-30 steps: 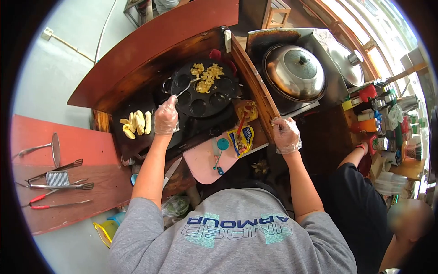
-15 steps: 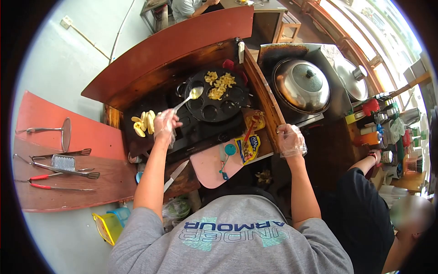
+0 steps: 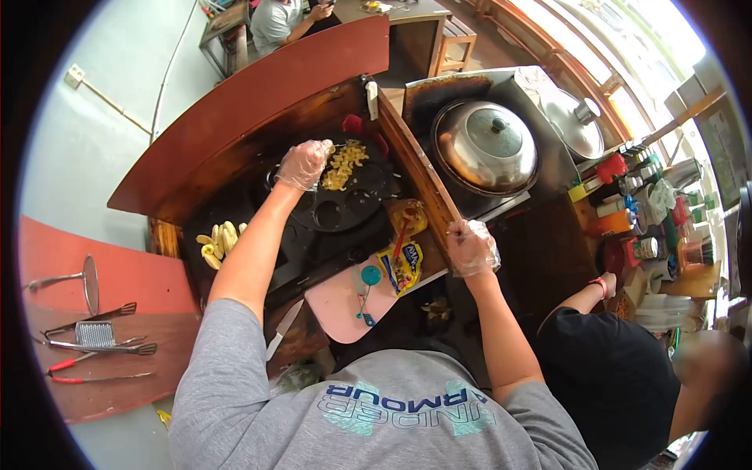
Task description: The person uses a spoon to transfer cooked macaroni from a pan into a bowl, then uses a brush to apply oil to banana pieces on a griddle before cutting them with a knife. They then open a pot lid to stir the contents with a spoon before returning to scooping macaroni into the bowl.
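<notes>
Gloved in clear plastic, my left hand (image 3: 306,164) is closed on the spoon over the black round pan (image 3: 342,211), which has round hollows. Most of the spoon is hidden by the hand. Chopped yellow pieces (image 3: 341,168) lie heaped in the pan beside it. My right hand (image 3: 472,247), also in a clear glove, is closed on the end of the wooden side board (image 3: 419,160). Peeled bananas (image 3: 221,241) lie left of the pan. A yellow packet (image 3: 400,267) is near a pink board (image 3: 345,308).
A knife (image 3: 284,329) lies near the pink board. To the right stands a large domed metal lid (image 3: 486,146). A co-worker in black (image 3: 607,376) is at the lower right. Whisks and tongs lie on the red shelf (image 3: 157,313) at left. Another person (image 3: 276,23) sits at the back.
My left hand has moved up and forward with the spoon, from beside the bananas to over the pan. My right hand stays at the wooden board. The whole view has shifted.
</notes>
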